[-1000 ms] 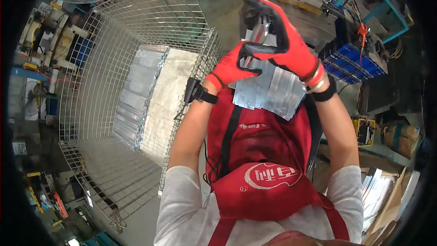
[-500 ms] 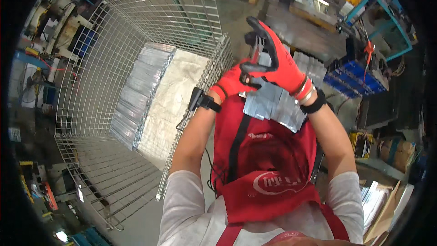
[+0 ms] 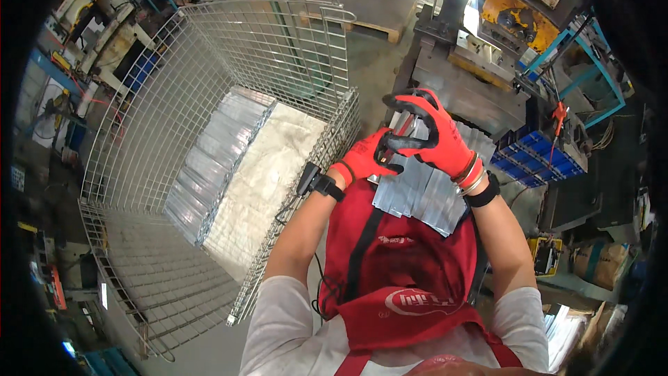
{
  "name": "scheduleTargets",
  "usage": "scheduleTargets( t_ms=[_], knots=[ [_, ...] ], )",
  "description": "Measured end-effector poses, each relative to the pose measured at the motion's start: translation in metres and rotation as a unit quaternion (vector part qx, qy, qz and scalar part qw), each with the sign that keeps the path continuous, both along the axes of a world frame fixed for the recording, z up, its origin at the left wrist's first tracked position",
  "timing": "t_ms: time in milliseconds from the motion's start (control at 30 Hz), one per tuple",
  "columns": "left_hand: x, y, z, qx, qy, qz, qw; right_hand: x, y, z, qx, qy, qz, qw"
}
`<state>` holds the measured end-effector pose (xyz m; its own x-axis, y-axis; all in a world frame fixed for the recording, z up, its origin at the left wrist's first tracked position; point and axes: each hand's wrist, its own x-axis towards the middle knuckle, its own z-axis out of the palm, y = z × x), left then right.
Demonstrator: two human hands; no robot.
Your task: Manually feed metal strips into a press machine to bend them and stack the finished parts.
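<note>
Both my hands wear red gloves with black palms and fingertips, and they meet over the front edge of the work surface. Between them is a small bundle of shiny metal strips (image 3: 404, 125), partly hidden by the fingers. My left hand (image 3: 367, 156) is closed on its near side. My right hand (image 3: 440, 138) curls around it from the right, with thumb and fingers bent over the upper end. Under and beside my right hand lie overlapping flat silver metal pieces (image 3: 426, 193), their near ends reaching over my red apron (image 3: 403, 257).
On my left stands a large wire mesh cage (image 3: 278, 35) holding rows of metal pieces (image 3: 216, 150) and a cream cloth sack (image 3: 271, 174). A blue crate (image 3: 539, 157) is at the right. Machinery (image 3: 511, 28) with a metal bed stands ahead; a wooden pallet (image 3: 379, 28) lies beyond.
My right hand's raised fingers have come down and curled over the metal strips. The view has shifted, so the machinery ahead shows more fully.
</note>
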<state>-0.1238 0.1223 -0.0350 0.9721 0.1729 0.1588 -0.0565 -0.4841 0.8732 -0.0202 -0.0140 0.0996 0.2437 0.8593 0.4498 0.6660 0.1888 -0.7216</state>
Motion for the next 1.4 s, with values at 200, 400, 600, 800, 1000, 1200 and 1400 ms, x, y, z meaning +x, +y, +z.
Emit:
scheduleTargets(
  t_ms=[200, 400, 600, 800, 1000, 1200, 1400],
  knots=[
    [0.001, 0.004, -0.012, -0.062, 0.005, -0.004, 0.998, -0.005, 0.008, 0.003, 0.047, 0.036, 0.014, 0.998],
    [0.001, 0.006, -0.019, -0.019, -0.039, -0.011, 0.999, -0.004, 0.016, -0.003, 0.046, 0.056, 0.019, 0.997],
    [0.0, 0.004, -0.014, -0.097, -0.028, -0.009, 0.995, 0.0, 0.016, -0.011, 0.023, 0.07, 0.014, 0.997],
    [0.001, 0.003, -0.002, -0.018, -0.032, -0.008, 0.999, 0.0, 0.014, -0.007, 0.038, 0.061, 0.016, 0.997],
    [-0.019, -0.005, 0.035, 0.032, 0.001, 0.018, 0.999, -0.01, 0.004, 0.015, 0.039, 0.071, 0.0, 0.997],
    [-0.042, -0.027, 0.048, 0.013, -0.029, 0.0, 1.0, -0.014, -0.004, 0.033, 0.019, 0.112, -0.007, 0.994],
    [-0.061, -0.052, 0.048, -0.222, -0.042, -0.216, 0.95, -0.024, -0.022, 0.031, 0.005, 0.338, 0.059, 0.939]
  ],
)
